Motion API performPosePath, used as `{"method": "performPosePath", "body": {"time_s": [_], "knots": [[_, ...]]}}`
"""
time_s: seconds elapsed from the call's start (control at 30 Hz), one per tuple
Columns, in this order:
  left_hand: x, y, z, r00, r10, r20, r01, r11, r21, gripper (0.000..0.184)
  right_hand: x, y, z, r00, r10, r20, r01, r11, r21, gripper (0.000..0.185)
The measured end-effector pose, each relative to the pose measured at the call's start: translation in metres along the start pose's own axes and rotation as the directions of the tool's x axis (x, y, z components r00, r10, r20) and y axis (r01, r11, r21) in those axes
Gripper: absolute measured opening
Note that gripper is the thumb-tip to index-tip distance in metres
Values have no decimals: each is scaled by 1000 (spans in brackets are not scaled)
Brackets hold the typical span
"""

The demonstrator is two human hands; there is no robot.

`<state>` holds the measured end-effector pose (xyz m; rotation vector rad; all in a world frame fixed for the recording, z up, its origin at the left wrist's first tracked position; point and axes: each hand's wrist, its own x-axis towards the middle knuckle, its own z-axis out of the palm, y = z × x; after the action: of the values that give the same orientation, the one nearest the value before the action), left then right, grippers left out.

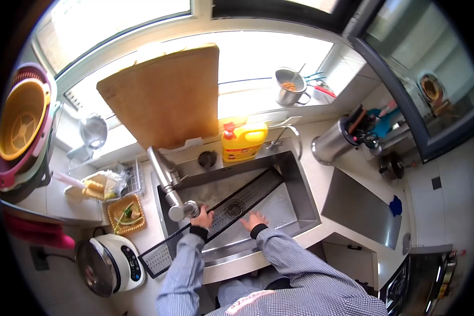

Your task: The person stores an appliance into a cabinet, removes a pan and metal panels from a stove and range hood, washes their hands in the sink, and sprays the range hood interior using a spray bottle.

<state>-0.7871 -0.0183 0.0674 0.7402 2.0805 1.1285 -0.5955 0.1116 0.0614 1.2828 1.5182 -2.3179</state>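
Note:
A long dark panel with rows of small holes (258, 189) lies slantwise across the steel sink (308, 208). Its near left end reaches over the rim onto the counter. My left hand (202, 218) is closed at the panel's upper edge, just beside the faucet head (183, 210); part of its grip is hidden. Below the panel's lower edge, my right hand (255, 219) is over the basin with fingers spread, holding nothing. A round dark drain-like piece (234, 208) shows at the middle of the panel.
Behind the sink stand a yellow jug (244, 142) and a large cutting board (168, 95). On the left are a small basket (127, 214) and a white cooker (116, 263). A knife holder (333, 141) and a grey board (362, 208) are on the right.

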Motion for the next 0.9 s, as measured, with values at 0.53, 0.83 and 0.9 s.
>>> {"method": "performPosePath", "body": {"time_s": [0.53, 0.83, 0.9], "knots": [[-77, 80, 47, 872, -130, 471, 342, 851, -399, 32, -79, -32, -25, 986, -149, -71, 152, 988, 36, 45], [-53, 73, 80, 941, -156, 301, 20, 912, 410, 57, -109, -37, -78, 761, -591, -268, 399, 752, -525, 44], [-79, 99, 95, 988, 138, 70, -138, 584, 800, 62, -129, -16, -134, 484, -804, -346, 408, 557, -724, 37]]}}
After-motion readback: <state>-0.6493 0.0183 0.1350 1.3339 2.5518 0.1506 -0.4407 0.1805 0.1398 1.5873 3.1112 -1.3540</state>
